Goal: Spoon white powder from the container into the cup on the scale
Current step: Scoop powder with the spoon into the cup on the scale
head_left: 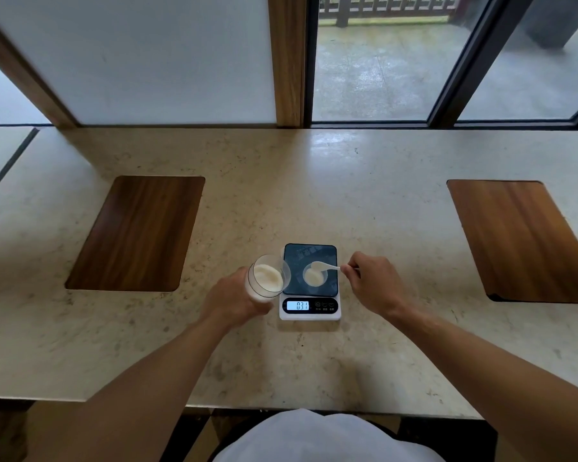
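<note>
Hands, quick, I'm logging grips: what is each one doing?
Left hand: closed around the powder container, tilted toward the scale.
Right hand: pinching the white spoon over the cup.

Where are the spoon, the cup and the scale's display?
spoon [317, 266], head view, on its bowl.
cup [314, 277], head view, on the powder inside.
scale's display [298, 305], head view, on the lit digits.

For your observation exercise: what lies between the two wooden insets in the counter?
In the head view, between the left inset and right inset: the scale, its cup, and both hands.
</note>
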